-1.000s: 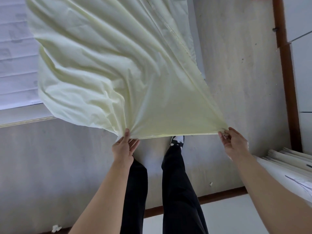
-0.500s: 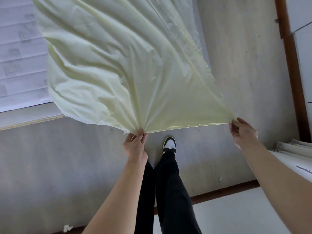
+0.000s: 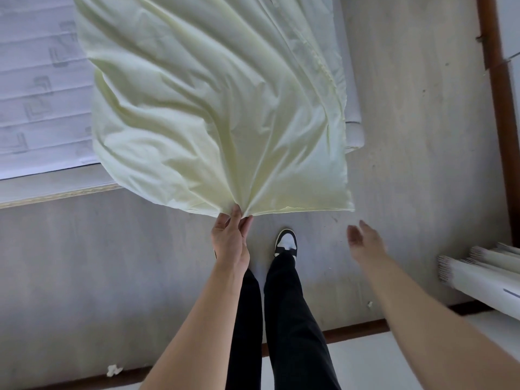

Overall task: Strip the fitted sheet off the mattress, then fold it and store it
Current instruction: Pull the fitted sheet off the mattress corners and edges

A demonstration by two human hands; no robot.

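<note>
Over the bare grey floor (image 3: 408,136), beside the quilted white mattress (image 3: 42,94) on its pale board base: stripping apparently done, folding in hand. Pale yellow-green cotton fitted sheet (image 3: 211,108) — off the mattress, hanging wide and billowed in the air, upper part running out of the top of the view, lower hem level just above the feet. Gathered into radiating pleats at one low point, pinched there by the left hand (image 3: 230,240), thumb and fingers clamped on the bunched cloth. Opposite lower corner (image 3: 350,209) loose, held by nothing. Right hand (image 3: 365,243) empty, fingers spread and relaxed, just below and beside that free corner, not touching it; somewhat blurred, so exact finger pose hard to tell. Black trousers and a black-and-white sneaker (image 3: 286,242) below the hem, rolled white sheets of paper (image 3: 478,266) stacked at the right edge, a scrap of white paper (image 3: 114,370) on the floor.

Next move, likely: catch the free corner with the right hand — a firm pinch at the seam — then bring corner to corner to halve the sheet, keeping the hem clear of the floor.
</note>
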